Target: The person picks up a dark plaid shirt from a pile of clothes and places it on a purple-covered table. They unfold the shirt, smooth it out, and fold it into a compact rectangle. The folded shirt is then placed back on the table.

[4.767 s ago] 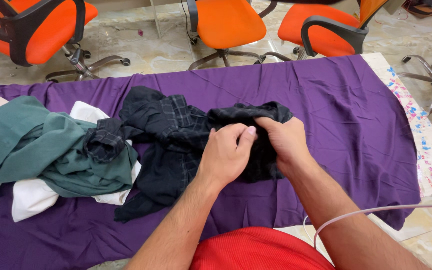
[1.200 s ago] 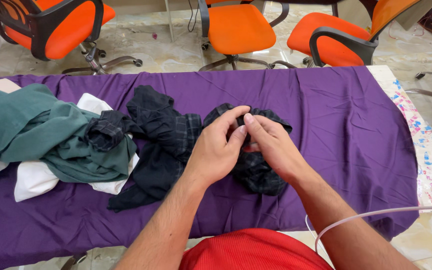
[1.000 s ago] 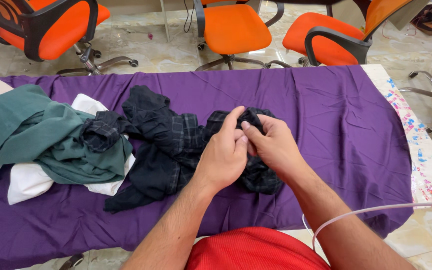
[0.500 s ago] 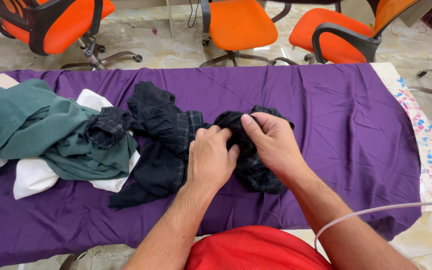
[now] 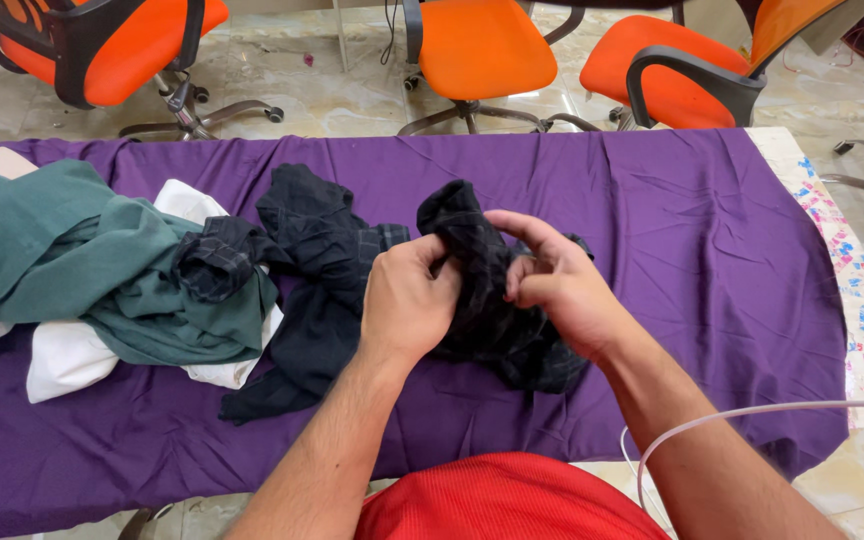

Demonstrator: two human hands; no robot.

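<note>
A crumpled dark checked garment (image 5: 322, 260) lies in the middle of a table covered by a purple cloth (image 5: 672, 230). My left hand (image 5: 407, 300) grips a bunched fold of the garment near its middle. My right hand (image 5: 557, 285) pinches the same raised fold from the other side, fingers curled into the fabric. Between the hands the fabric stands up in a peak. The garment's left part trails flat toward the table's near edge.
A green garment (image 5: 62, 260) lies heaped over a white one (image 5: 72, 355) at the left of the table. Orange office chairs (image 5: 482, 45) stand on the tiled floor behind. A paint-speckled table edge (image 5: 857, 270) shows at right. A thin white cable (image 5: 752, 415) crosses my right forearm.
Both hands have lifted and pulled slightly apart, drawing a fold of the dark garment up into a peak between them. The piles at left have not moved.
</note>
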